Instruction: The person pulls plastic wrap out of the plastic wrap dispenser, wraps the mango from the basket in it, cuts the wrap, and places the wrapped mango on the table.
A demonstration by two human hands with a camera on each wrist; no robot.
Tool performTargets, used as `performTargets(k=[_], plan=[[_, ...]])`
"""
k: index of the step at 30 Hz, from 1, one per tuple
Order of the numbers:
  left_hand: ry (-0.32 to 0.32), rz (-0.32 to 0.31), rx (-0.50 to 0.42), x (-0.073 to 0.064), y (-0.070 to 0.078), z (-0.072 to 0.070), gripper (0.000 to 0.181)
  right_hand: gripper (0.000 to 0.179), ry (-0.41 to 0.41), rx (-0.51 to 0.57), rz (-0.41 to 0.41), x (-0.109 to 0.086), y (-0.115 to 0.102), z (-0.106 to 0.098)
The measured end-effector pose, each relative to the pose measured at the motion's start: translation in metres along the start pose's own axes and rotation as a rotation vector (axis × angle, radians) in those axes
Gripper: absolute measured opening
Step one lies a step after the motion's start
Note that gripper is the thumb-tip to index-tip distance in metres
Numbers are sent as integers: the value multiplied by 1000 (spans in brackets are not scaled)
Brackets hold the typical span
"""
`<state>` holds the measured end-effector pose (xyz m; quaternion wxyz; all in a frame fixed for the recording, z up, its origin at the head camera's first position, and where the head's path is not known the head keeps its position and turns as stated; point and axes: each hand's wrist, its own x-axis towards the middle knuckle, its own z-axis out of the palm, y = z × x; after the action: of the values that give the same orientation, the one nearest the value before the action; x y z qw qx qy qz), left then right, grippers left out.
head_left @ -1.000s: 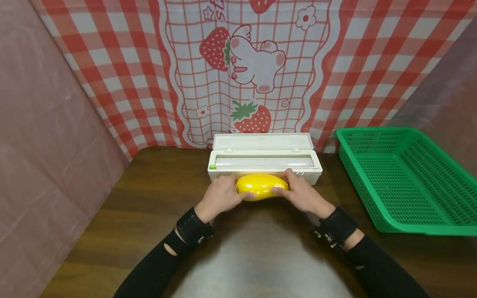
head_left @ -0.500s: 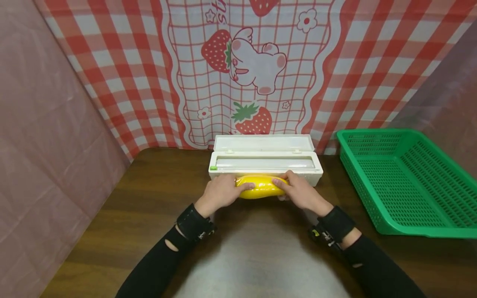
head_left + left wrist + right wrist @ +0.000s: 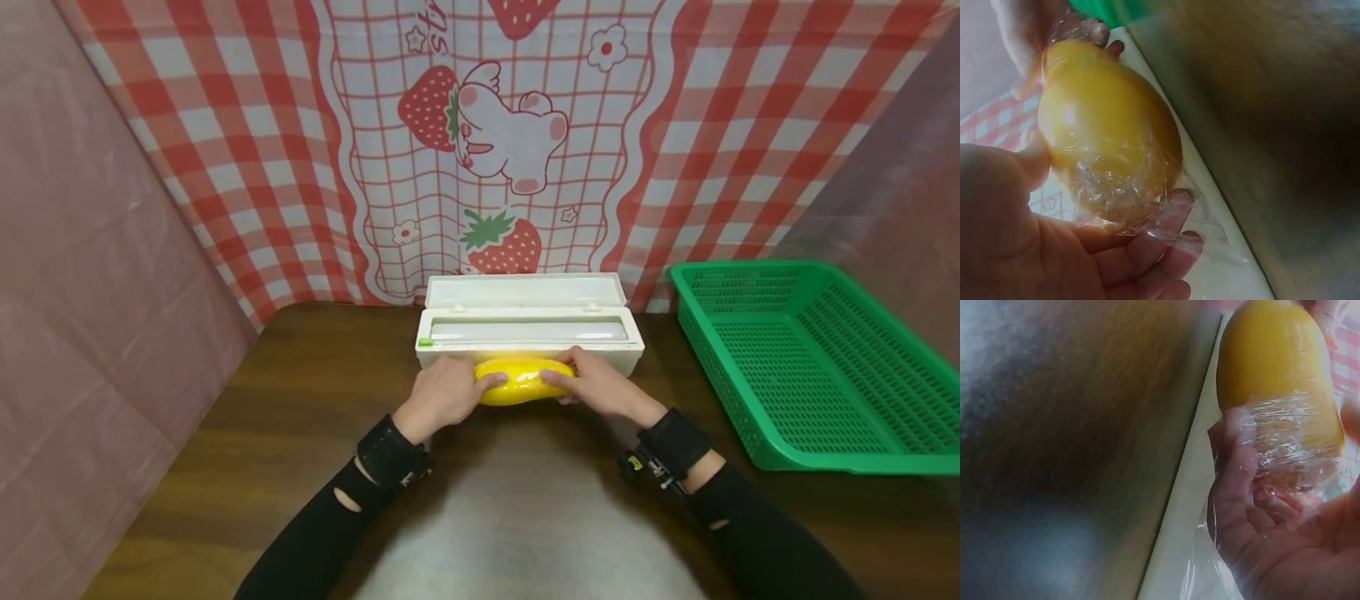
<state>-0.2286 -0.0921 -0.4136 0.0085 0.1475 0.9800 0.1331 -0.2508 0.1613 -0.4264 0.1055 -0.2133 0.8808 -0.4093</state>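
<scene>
A glossy yellow oblong fruit (image 3: 517, 392), its exact kind unclear, is held level between both hands. My left hand (image 3: 446, 390) grips its left end, thumb across the top. The right hand (image 3: 600, 383) grips the other end, its thumb also on top. Clear cling film (image 3: 1110, 187) is wrapped round the fruit, crinkled and bunched at its ends. Loose film trails past the fingers in both wrist views. Just behind the fruit stands a white cling film dispenser (image 3: 528, 348), lid raised, with a green slide cutter (image 3: 426, 342) at the left end of its track.
A green plastic basket (image 3: 817, 460) with perforated sides stands on the right of the dark wooden table (image 3: 300, 375). Red-and-white checked cloth (image 3: 262, 167) hangs behind the dispenser. Plain pinkish cloth (image 3: 112, 292) borders the left side.
My thumbs have shifted on the fruit, the left one moving up from its lower front. Both hands keep their grip, and the fruit has turned slightly. The dispenser stays in place.
</scene>
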Motion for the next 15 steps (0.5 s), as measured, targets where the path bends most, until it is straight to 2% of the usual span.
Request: performTargets(k=[5, 10, 15], plan=[[-2, 7, 18, -1, 0, 3, 65, 65, 14, -137, -61, -3, 5, -2], [-1, -16, 12, 2, 0, 3, 67, 55, 9, -90, -53, -3, 4, 0], [81, -40, 10, 4, -2, 4, 70, 52, 13, -38, -29, -4, -1, 1]])
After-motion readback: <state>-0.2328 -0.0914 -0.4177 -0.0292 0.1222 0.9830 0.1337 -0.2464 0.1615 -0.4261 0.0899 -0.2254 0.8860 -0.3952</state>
